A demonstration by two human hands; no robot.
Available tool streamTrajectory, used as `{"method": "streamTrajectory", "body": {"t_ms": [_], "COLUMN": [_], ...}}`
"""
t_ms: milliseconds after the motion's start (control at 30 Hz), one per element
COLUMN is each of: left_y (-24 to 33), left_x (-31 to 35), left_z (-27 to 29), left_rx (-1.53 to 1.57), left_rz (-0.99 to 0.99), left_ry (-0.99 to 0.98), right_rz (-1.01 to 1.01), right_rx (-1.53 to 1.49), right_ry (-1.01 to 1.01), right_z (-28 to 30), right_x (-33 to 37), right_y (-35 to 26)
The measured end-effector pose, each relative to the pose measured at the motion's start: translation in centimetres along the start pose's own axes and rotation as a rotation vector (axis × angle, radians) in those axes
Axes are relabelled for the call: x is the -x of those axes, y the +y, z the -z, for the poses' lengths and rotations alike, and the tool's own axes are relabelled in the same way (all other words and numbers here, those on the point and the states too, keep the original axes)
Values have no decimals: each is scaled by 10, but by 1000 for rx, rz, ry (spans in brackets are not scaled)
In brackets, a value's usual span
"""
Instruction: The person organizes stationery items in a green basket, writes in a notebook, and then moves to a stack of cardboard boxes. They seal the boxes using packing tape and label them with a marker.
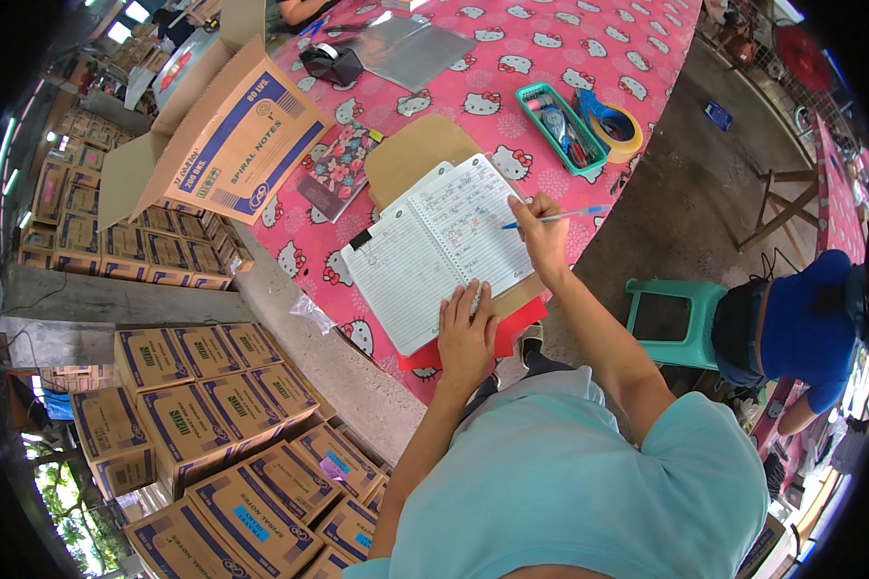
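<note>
An open spiral notebook [425, 246] with handwritten lined pages lies on a table covered by a pink cartoon-cat cloth [512, 68]. My left hand [465, 338] rests flat on the notebook's near edge, fingers spread. My right hand [543, 232] grips a blue pen [560, 217] with its tip on the right-hand page. A brown envelope [410, 150] and a red folder [517, 333] lie under the notebook.
An open cardboard box [232, 135] stands on the table's left end, next to a floral notebook [336, 159]. A green tray of pens [558, 125], tape rolls [613, 125] and a tape dispenser [330, 63] lie further back. Stacked cartons [203, 405] fill the floor at left. A green stool [676, 318] and a person in blue [792, 318] are at right.
</note>
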State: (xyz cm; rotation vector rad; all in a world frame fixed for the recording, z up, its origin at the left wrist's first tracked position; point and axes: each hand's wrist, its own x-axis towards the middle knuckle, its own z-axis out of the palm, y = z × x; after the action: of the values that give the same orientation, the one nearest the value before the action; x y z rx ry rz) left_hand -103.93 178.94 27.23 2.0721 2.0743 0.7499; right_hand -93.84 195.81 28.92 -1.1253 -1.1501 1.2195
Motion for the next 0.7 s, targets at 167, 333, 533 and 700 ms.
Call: {"method": "streamTrajectory", "body": {"t_ms": [167,333,533,700], "left_y": [-1,-1,-2,0], "left_x": [-1,0,2,2], "left_z": [1,0,-4,-3], "left_rx": [18,23,23,0], "left_rz": [-20,-20,-18,9], "left_ry": [-15,-22,-13,-46], "right_rz": [101,155,173,163], "right_rx": [190,356,406,392], "right_ry": [-220,-293,-349,-344], "right_z": [-12,-23,-21,-23], "right_x": [22,31,34,35], "right_y": [9,27,29,24]}}
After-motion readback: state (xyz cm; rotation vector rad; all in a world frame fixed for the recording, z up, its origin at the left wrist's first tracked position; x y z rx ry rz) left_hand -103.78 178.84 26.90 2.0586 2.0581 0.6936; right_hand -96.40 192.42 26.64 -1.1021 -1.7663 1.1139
